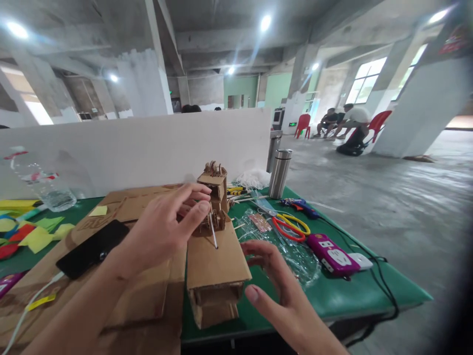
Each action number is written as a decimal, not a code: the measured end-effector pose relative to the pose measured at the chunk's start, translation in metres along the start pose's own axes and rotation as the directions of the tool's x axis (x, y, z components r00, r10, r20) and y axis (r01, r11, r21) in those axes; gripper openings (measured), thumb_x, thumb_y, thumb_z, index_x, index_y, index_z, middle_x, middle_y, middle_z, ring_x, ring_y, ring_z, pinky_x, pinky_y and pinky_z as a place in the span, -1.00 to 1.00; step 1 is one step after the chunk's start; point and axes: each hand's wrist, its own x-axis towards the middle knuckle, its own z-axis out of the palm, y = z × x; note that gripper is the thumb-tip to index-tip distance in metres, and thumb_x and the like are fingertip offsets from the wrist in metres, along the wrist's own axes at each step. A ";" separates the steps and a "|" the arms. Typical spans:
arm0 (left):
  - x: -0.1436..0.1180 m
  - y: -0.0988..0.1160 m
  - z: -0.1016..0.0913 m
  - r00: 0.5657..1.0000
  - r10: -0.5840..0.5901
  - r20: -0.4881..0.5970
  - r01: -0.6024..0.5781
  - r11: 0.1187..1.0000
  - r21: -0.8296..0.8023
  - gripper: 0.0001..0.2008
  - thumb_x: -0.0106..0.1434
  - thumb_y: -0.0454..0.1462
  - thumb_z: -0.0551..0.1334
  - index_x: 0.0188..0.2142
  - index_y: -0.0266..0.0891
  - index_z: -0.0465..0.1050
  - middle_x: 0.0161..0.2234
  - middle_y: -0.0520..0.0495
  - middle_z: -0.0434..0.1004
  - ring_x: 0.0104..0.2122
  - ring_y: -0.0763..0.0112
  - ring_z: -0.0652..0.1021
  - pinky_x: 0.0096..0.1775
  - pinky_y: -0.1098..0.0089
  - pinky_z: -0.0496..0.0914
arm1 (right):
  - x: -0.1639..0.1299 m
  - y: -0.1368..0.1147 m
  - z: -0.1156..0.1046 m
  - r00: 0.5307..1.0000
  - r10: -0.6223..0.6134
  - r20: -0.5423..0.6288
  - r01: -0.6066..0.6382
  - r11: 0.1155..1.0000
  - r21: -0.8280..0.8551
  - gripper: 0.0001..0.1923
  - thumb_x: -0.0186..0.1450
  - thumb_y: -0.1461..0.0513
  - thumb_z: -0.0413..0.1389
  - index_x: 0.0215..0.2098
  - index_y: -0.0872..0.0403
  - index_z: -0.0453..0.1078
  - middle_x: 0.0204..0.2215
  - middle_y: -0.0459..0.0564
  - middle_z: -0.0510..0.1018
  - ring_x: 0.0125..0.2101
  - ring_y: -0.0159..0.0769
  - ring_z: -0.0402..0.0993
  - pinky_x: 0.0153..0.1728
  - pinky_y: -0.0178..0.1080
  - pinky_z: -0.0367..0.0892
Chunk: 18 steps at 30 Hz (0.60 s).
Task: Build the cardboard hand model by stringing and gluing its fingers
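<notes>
While my left hand (158, 231) reaches in from seven o'clock, its thumb and forefinger close toward the thin white stick (213, 235) that leans against the small cardboard tower (215, 197). I cannot tell whether the fingertips actually pinch the stick or only touch the tower beside it; the other fingers are spread loosely above. The stick's lower end rests on the flat top of the cardboard box model (216, 259), which sits at the centre of the green table (354, 296).

My right hand (281, 291) comes in from five o'clock, fingers open and slightly curled, holding nothing. Its fingertips lie just beside the right edge of the box model, over crinkled clear plastic wrap (295, 251).

At nine o'clock from the model, a black phone (92, 249) lies on a large flat cardboard sheet (140, 207). At ten o'clock, coloured paper scraps (37, 236) and a clear plastic bottle (51, 190). At two o'clock, scissors with red and yellow handles (291, 227), a blue glue gun (301, 206) and a steel flask (280, 172) standing upright. At three o'clock, a purple power strip (332, 254) with a black cable running off the table edge. A white partition board (148, 143) stands along the far side at twelve o'clock. Well apart, at one o'clock, people sit by red chairs (377, 123).
</notes>
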 end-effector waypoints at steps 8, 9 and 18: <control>-0.016 0.006 0.012 0.992 -0.029 0.119 0.028 1.000 0.007 -0.64 0.42 -0.05 -0.02 0.10 -0.03 0.32 0.11 -0.07 0.48 0.08 0.14 0.49 0.09 0.09 0.36 | 0.006 -0.004 0.016 1.000 0.004 -0.019 -0.001 0.988 0.154 -0.47 0.32 0.09 0.18 0.19 -0.12 0.11 0.11 0.00 0.35 0.09 -0.17 0.32 0.10 -0.16 0.29; -0.016 0.007 0.013 0.992 -0.040 0.123 0.038 0.999 0.022 -0.65 0.42 -0.06 -0.02 0.10 -0.03 0.32 0.10 -0.07 0.48 0.07 0.13 0.49 0.09 0.09 0.35 | 0.008 -0.004 0.016 1.000 0.008 -0.030 -0.003 0.987 0.162 -0.47 0.32 0.09 0.18 0.19 -0.12 0.11 0.12 0.00 0.35 0.09 -0.16 0.32 0.11 -0.15 0.28; -0.014 0.005 0.022 0.989 -0.063 0.130 0.056 0.997 0.055 -0.65 0.40 -0.09 0.03 0.13 -0.01 0.28 0.08 -0.05 0.49 0.00 0.17 0.52 0.02 0.15 0.41 | 0.015 -0.001 0.016 0.999 0.036 0.021 -0.041 0.959 0.281 -0.52 0.34 0.10 0.16 0.16 -0.08 0.15 0.15 0.01 0.34 0.12 -0.18 0.30 0.13 -0.13 0.23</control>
